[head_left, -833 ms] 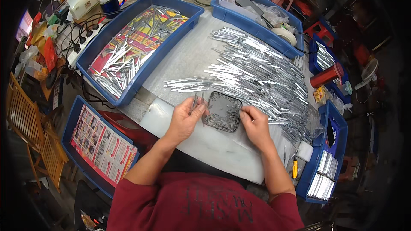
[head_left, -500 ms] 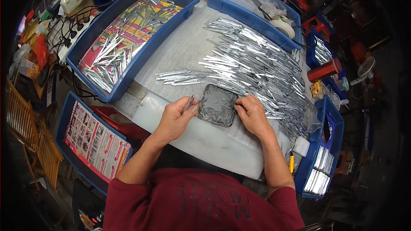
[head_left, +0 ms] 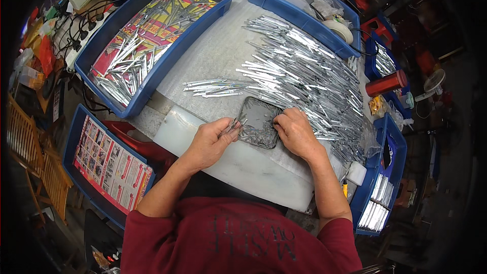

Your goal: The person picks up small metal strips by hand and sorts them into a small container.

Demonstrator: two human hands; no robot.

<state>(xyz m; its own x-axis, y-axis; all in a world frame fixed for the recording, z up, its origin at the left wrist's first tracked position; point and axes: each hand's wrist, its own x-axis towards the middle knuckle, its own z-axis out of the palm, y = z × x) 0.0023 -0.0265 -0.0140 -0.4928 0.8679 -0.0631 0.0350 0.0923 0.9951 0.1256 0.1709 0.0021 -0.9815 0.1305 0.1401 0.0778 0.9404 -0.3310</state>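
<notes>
A small dark square tray (head_left: 255,113) with rounded corners lies in front of me, with many thin little metal pins scattered along its sides. At its left edge my left hand (head_left: 209,143) is closed, with a few small metal pins (head_left: 234,126) between thumb and fingers. My right hand (head_left: 300,134) reaches over the tray's right rim, thumb and fingers pressed together; whatever they grip is hidden. Just beyond the tray spreads a large heap of shiny flat metal strips (head_left: 299,73). A few separate strips (head_left: 213,87) fan out to the left of the heap.
A large blue bin (head_left: 152,83) with more strips stands at left. Another blue bin (head_left: 304,18) holds bags and a white roll. At right are a red cylinder (head_left: 386,83), a blue tray (head_left: 373,182) with stacked strips, and a yellow-handled tool (head_left: 345,190). A white board (head_left: 187,129) lies nearest me.
My right hand has moved left, over the tray's right side. The left hand has shifted slightly right, its fingers now at the tray's left rim. The pins in the tray lie differently.
</notes>
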